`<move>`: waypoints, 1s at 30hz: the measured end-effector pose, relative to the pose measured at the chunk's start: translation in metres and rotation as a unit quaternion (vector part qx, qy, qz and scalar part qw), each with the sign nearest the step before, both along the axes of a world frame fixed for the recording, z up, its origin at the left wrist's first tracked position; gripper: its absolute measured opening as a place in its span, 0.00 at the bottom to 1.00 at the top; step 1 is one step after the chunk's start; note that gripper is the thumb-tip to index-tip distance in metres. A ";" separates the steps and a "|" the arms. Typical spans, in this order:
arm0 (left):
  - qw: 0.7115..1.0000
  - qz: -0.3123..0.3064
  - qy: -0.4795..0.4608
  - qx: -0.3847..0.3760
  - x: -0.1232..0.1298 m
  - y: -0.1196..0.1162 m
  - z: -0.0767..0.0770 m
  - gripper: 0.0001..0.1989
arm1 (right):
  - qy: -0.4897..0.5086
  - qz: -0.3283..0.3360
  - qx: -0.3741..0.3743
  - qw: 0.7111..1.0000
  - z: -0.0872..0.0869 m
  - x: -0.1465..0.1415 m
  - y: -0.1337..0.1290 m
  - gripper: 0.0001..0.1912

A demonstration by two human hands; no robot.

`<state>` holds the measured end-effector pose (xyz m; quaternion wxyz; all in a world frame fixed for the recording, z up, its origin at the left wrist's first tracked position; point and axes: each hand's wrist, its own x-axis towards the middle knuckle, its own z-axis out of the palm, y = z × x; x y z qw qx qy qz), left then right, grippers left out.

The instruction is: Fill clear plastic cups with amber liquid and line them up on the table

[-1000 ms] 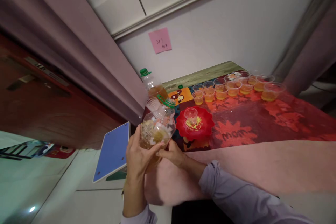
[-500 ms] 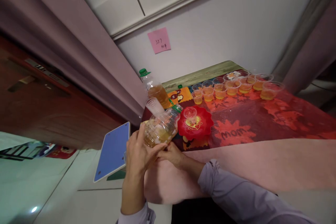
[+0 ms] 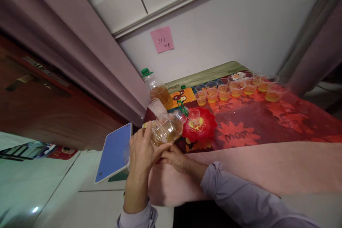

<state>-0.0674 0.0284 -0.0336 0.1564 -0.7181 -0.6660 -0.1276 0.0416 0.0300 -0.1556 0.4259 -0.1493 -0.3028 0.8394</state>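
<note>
Bottle (image 3: 171, 128) tipped further over since half a second ago, its mouth brought to the clear cup (image 3: 194, 114) on the red dish (image 3: 211, 130). Gripped by left hand (image 3: 141, 146) and right hand (image 3: 175, 158). Pouring angle apparently reached; flow can't be confirmed.

A mauve curtain (image 3: 107, 60), a brown door (image 3: 53, 117), a tiled floor (image 3: 98, 206) and a printed desk cover (image 3: 240, 112) suggested a room at home.
</note>
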 end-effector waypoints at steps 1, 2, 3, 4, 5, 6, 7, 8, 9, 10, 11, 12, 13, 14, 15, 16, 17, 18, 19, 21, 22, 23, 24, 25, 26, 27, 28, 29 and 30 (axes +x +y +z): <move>1.000 -0.001 0.002 -0.001 0.001 0.000 0.001 0.54 | 0.002 -0.001 -0.001 1.000 0.001 0.001 0.000 0.30; 1.000 -0.004 0.002 -0.002 0.001 0.001 0.001 0.54 | 0.004 -0.005 -0.003 1.000 0.002 0.001 -0.001 0.28; 1.000 -0.006 0.002 -0.003 0.002 0.001 0.002 0.54 | 0.004 -0.008 -0.005 1.000 0.004 0.001 -0.001 0.26; 1.000 -0.008 0.003 -0.005 0.002 0.001 0.002 0.53 | 0.004 -0.012 -0.008 1.000 0.005 0.002 -0.001 0.25; 1.000 -0.009 0.005 -0.007 0.002 0.002 0.003 0.53 | 0.005 -0.014 -0.011 1.000 0.006 0.002 -0.002 0.25; 1.000 -0.008 0.008 -0.010 0.003 0.002 0.003 0.54 | 0.006 -0.017 -0.015 1.000 0.007 0.002 -0.002 0.26; 1.000 -0.008 0.011 -0.012 0.003 0.003 0.003 0.54 | 0.008 -0.018 -0.019 1.000 0.008 0.002 -0.002 0.26; 1.000 -0.007 0.012 -0.013 0.003 0.003 0.003 0.54 | 0.011 -0.018 -0.022 1.000 0.008 0.002 -0.002 0.27; 1.000 -0.007 0.011 -0.012 0.004 0.003 0.004 0.54 | 0.013 -0.017 -0.025 0.999 0.008 0.002 -0.002 0.28; 1.000 -0.007 0.009 -0.010 0.004 0.003 0.004 0.54 | 0.017 -0.014 -0.025 0.999 0.008 0.002 -0.002 0.27; 1.000 -0.007 0.006 -0.009 0.005 0.003 0.004 0.54 | 0.020 -0.010 -0.023 0.999 0.008 0.002 -0.002 0.27; 1.000 -0.006 0.003 -0.010 0.005 0.003 0.004 0.53 | 0.023 -0.007 -0.022 0.999 0.008 0.002 -0.002 0.26; 1.000 -0.003 0.002 -0.012 0.006 0.003 0.005 0.53 | 0.023 -0.006 -0.022 0.999 0.007 0.002 -0.002 0.26; 1.000 0.000 0.002 -0.015 0.006 0.003 0.005 0.53 | 0.023 -0.007 -0.023 0.999 0.007 0.001 -0.002 0.27; 1.000 0.003 0.003 -0.019 0.007 0.003 0.006 0.53 | 0.022 -0.010 -0.027 0.999 0.007 0.001 -0.002 0.28; 1.000 0.006 0.006 -0.021 0.008 0.003 0.006 0.53 | 0.023 -0.012 -0.032 0.999 0.007 0.001 -0.002 0.30; 1.000 0.009 0.008 -0.022 0.009 0.003 0.007 0.53 | 0.025 -0.014 -0.036 0.999 0.006 0.001 -0.002 0.31; 1.000 0.012 0.012 -0.024 0.010 0.003 0.009 0.53 | 0.028 -0.014 -0.039 0.999 0.005 0.000 -0.002 0.32; 0.999 0.016 0.017 -0.029 0.012 0.003 0.010 0.53 | 0.031 -0.012 -0.039 0.999 0.005 0.000 -0.003 0.31; 0.998 0.031 0.031 -0.047 0.016 0.002 0.015 0.53 | 0.036 -0.006 -0.036 0.999 0.003 0.000 -0.003 0.29; 0.997 0.040 0.038 -0.060 0.019 0.001 0.018 0.52 | 0.039 -0.003 -0.035 0.999 0.002 0.000 -0.003 0.28; 0.995 0.048 0.045 -0.072 0.023 0.001 0.021 0.52 | 0.043 0.000 -0.036 0.998 0.001 -0.001 -0.003 0.27; 0.994 0.055 0.051 -0.084 0.026 0.000 0.025 0.51 | 0.047 0.002 -0.038 0.998 0.001 -0.001 -0.003 0.27; 0.992 0.059 0.055 -0.095 0.029 -0.001 0.028 0.50 | 0.050 0.002 -0.042 0.998 0.000 -0.002 -0.003 0.28; 0.991 0.062 0.058 -0.104 0.032 -0.001 0.031 0.49 | 0.053 0.001 -0.045 0.998 0.000 -0.002 -0.003 0.29; 0.990 0.065 0.060 -0.111 0.034 -0.002 0.033 0.49 | 0.055 0.001 -0.048 0.997 -0.001 -0.003 -0.003 0.30; 0.989 0.068 0.062 -0.116 0.036 -0.002 0.035 0.49 | 0.058 0.001 -0.049 0.997 -0.001 -0.003 -0.003 0.31; 0.988 0.070 0.063 -0.120 0.038 -0.002 0.037 0.49 | 0.060 0.000 -0.049 0.997 -0.001 -0.004 -0.003 0.31; 0.988 0.073 0.064 -0.124 0.039 -0.002 0.038 0.48 | 0.063 0.000 -0.049 0.997 0.000 -0.004 -0.003 0.31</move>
